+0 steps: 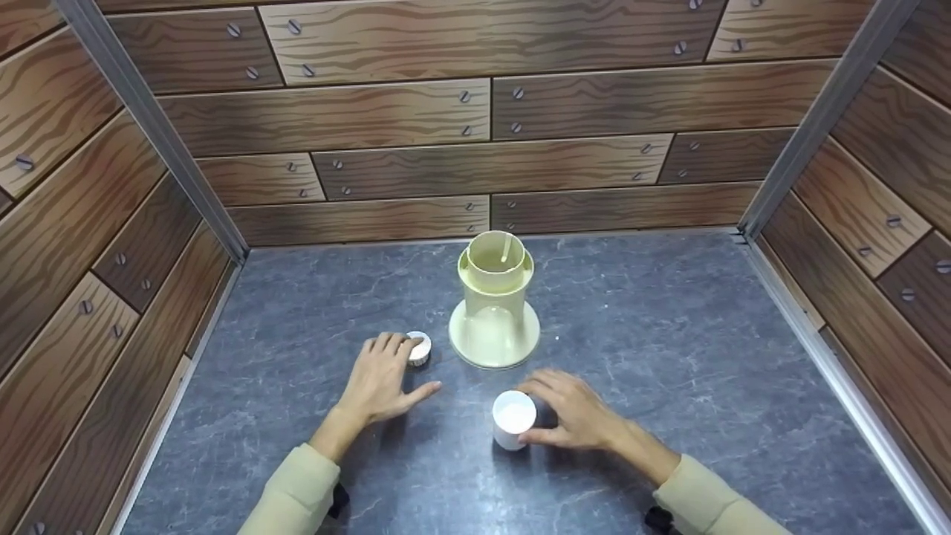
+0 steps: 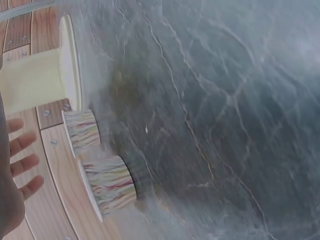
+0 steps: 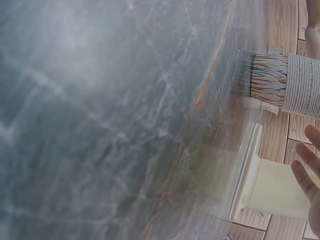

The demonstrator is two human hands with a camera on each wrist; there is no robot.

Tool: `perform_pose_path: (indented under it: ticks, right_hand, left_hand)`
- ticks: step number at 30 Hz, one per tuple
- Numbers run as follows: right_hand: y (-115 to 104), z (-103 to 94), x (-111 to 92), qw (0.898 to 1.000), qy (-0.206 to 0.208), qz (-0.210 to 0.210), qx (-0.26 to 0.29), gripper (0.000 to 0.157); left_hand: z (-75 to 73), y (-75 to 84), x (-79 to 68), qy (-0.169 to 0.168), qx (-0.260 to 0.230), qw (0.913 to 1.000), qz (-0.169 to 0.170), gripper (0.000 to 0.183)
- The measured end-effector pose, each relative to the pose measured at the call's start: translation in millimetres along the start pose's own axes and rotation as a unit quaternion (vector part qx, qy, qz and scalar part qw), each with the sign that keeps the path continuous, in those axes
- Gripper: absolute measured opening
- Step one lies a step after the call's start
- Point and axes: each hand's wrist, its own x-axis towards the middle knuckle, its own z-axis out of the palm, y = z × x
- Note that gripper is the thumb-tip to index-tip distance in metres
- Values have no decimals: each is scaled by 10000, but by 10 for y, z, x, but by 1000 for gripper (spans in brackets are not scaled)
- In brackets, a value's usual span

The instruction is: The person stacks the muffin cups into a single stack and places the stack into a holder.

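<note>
My left hand (image 1: 380,379) has its thumb and fingers spread, its fingertips at a small white cup (image 1: 419,349). In the left wrist view its fingers (image 2: 24,150) are apart from two small streak-patterned paper cups (image 2: 111,184) standing rim up. My right hand (image 1: 573,409) curves loosely around the near-right side of a tall stack of nested paper cups (image 1: 514,420). Its thumb overlaps the stack in the head view. In the right wrist view the stack (image 3: 300,85) stands on the table, many rims showing, and nearly straight fingers (image 3: 311,160) lie a little off it.
A pale yellow tube-shaped stand (image 1: 494,327) with a wide round base is beyond both hands, a narrower ring at its top. The dark marbled table (image 1: 669,334) is enclosed by wood-patterned walls (image 1: 579,160) with grey metal corner posts (image 1: 160,134).
</note>
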Motion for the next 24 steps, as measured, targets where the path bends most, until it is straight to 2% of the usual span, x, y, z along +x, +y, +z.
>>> perform_pose_path:
  ticks: [12, 17, 24]
  right_hand:
    - [-2, 3, 1, 9999, -29, 97, 101, 62]
    - [-15, -3, 5, 10000, 2, 38, 59, 63]
    - [1, 1, 16, 10000, 28, -23, 18, 64]
  left_hand:
    - [70, -151, 13, -209, 4, 9988, -454, 85]
    - [100, -158, 22, -121, 142, 9988, -462, 85]
    - [154, -144, 70, -134, 199, 9970, -739, 81]
